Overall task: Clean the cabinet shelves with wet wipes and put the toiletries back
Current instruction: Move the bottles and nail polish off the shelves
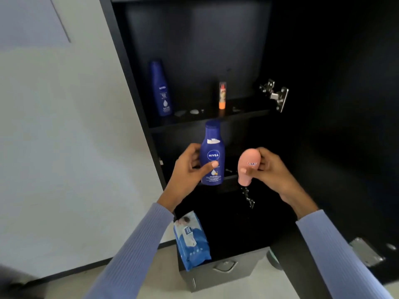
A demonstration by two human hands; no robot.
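Observation:
My left hand (pixel 190 167) grips a dark blue Nivea lotion bottle (pixel 212 154) upright in front of the lower shelf. My right hand (pixel 267 169) holds a pink roll-on bottle (pixel 248 167) beside it, cap end down. On the upper shelf (pixel 207 121) of the black cabinet stand a second blue Nivea bottle (pixel 161 89) at the left and a small orange stick (pixel 222 95) in the middle. A blue pack of wet wipes (pixel 191 240) lies on the left edge of the low black surface below.
The cabinet door (pixel 345 126) hangs open to the right, with metal hinges (pixel 275 94) on its inner edge. A few small pale bits lie on the upper shelf near the Nivea bottle. A white wall stands at the left, and pale floor lies below.

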